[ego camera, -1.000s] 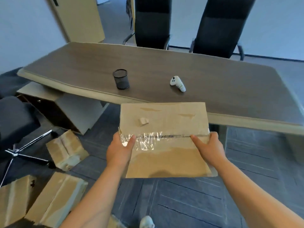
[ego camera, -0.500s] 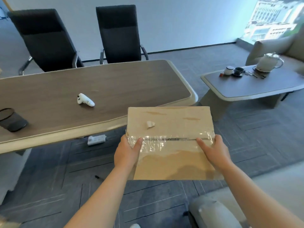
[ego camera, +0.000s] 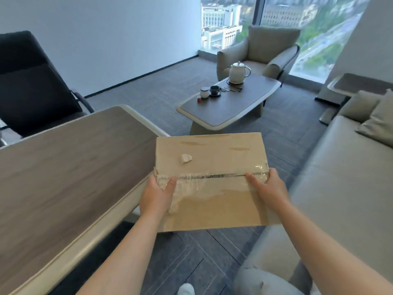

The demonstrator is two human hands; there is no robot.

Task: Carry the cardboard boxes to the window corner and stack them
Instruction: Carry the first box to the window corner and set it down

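Head view: cardboard box [ego camera: 210,179] held in mid-air at lower centre of frame, over the carpet floor [ego camera: 191,252]. Long axis runs left-right across the frame; short axis points away toward the upper frame. Broad top face is up, toward the camera, roughly level.

Look: plain tan board, flat and shallow. Flap seam runs along the long axis, covered by crinkled clear tape that wraps over both short ends. Small curled paper scrap stuck up left of centre on the far half; a few darker scuffed strips near the far edge. Near half has a darker patch.

Grip: left hand [ego camera: 156,198] on the left short end, right hand [ego camera: 269,191] on the right short end, each clamped on the box with thumb on top at the tape line. Fingers under the box are hidden. Hands well apart, one box-length between them.

Around: long bench [ego camera: 63,177] fills the left, its rounded corner just beside the box's left end. Grey sofa [ego camera: 340,188] on the right. Low bench [ego camera: 229,107] above centre carries a white kettle [ego camera: 237,73] and cups [ego camera: 214,90]. Armchair [ego camera: 261,52] behind it, against the window [ego camera: 319,28] at upper right. Black chair [ego camera: 27,81] upper left.
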